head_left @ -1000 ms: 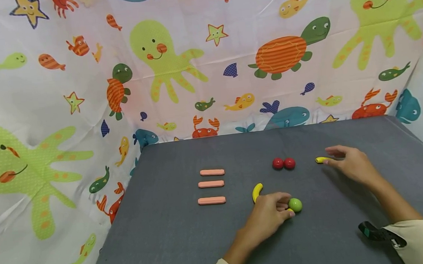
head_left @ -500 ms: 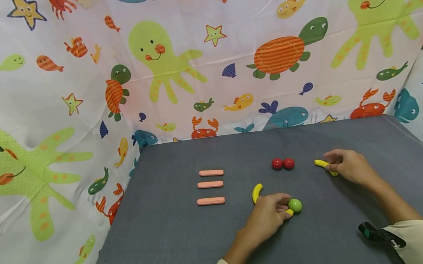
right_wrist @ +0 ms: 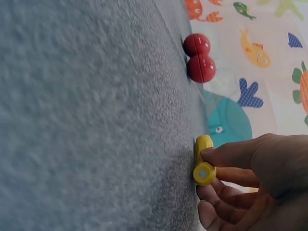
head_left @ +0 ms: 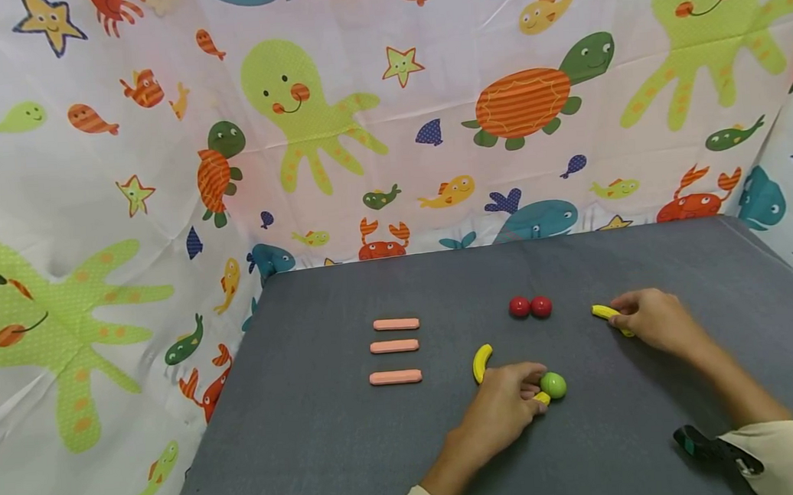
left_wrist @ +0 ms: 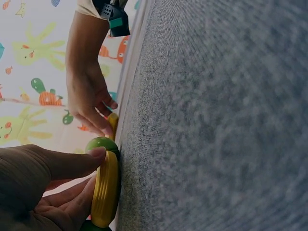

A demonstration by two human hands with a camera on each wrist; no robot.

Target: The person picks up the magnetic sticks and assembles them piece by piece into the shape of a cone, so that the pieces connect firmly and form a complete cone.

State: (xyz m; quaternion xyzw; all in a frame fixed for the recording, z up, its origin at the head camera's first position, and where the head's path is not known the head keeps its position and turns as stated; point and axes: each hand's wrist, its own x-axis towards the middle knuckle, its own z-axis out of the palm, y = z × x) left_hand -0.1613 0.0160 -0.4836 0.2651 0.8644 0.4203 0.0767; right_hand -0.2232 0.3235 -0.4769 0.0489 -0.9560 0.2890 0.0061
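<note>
My left hand (head_left: 500, 405) pinches a yellow toy banana (left_wrist: 106, 190) between thumb and fingers, low over the grey cloth; in the head view only its tip shows. Right beside that tip sits a green ball (head_left: 553, 385). Another yellow toy banana (head_left: 482, 363), curved, lies just behind the left hand, partly covered by it. Over on the right, my right hand (head_left: 657, 323) holds a third yellow toy banana (right_wrist: 204, 161) at the table surface, thumb on one side and fingers on the other. One round end of it faces the right wrist camera.
Two red balls (head_left: 530, 307) touch each other toward the back of the grey-covered table (head_left: 299, 438). Three pink sausage-shaped pieces (head_left: 394, 346) lie in a column on the left. A printed curtain (head_left: 403, 147) hangs behind the table's back edge.
The right hand has drawn slightly nearer and turned its banana from roughly level to slanted in the head view. The left hand stays nearly still beside the green ball.
</note>
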